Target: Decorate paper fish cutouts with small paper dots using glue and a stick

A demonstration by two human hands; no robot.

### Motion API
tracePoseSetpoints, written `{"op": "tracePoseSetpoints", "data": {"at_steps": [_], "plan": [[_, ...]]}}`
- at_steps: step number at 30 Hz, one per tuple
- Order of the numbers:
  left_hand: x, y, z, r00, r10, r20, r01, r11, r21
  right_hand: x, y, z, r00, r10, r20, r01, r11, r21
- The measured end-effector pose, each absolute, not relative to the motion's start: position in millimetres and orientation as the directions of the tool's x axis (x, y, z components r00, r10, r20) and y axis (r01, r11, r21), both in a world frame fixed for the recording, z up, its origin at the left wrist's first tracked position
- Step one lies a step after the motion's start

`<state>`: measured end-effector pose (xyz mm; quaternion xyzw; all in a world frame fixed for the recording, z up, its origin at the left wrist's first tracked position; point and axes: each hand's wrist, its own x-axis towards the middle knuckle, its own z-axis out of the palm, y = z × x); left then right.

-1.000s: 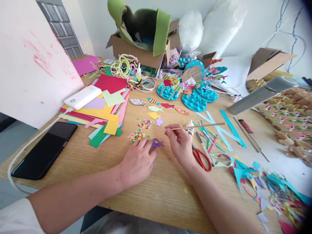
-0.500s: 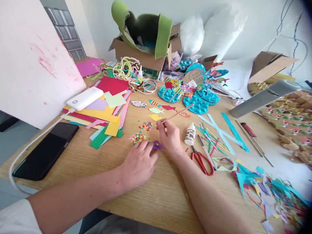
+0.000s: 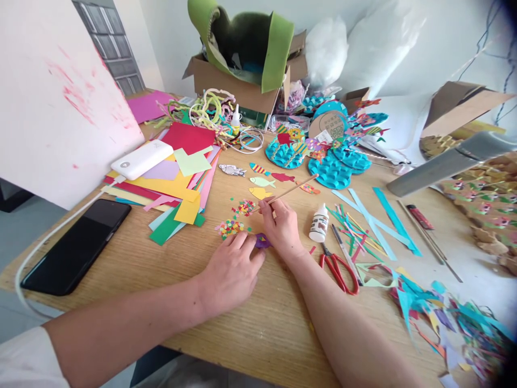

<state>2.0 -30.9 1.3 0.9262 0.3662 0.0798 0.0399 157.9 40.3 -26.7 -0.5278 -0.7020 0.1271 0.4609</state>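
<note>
My right hand (image 3: 279, 223) pinches a thin wooden stick (image 3: 297, 187), its lower tip at the small pile of colourful paper dots (image 3: 244, 207). Under the fingertips of my left hand (image 3: 234, 264) lies a small purple paper piece (image 3: 262, 241) with a yellowish mark on it. A second pile of dots (image 3: 228, 228) is just beyond my left fingers. Paper fish lie behind the piles, among them a yellow fish (image 3: 260, 193), a light green fish (image 3: 262, 182) and a striped fish (image 3: 259, 169).
Right of my right hand are a white glue bottle (image 3: 319, 223), red-handled scissors (image 3: 338, 269) and paper strips (image 3: 374, 221). A phone (image 3: 76, 248), power bank (image 3: 141, 160) and coloured paper (image 3: 189, 139) lie left. Blue scalloped bases (image 3: 329, 168) and a grey bottle (image 3: 436, 167) stand behind.
The camera view has shifted slightly, so objects on the right sit further right. Both hands keep nearly the same pose, and the stick is still held.
</note>
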Motion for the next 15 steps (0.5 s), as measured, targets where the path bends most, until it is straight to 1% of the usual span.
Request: {"op": "tracePoseSetpoints", "data": {"at_steps": [8,15], "plan": [[2.0,-30.2,-0.2,0.72,0.685,0.114,0.672,-0.728,0.132,160.9,40.9,-29.1,0.128,0.884,0.449,0.609,0.288,-0.739],[1.2,-30.6,-1.0,0.721,0.683,0.116,0.669,-0.73,0.137,162.5,40.6,-27.2,0.187,0.88,0.437,0.567,0.266,-0.78]]}}
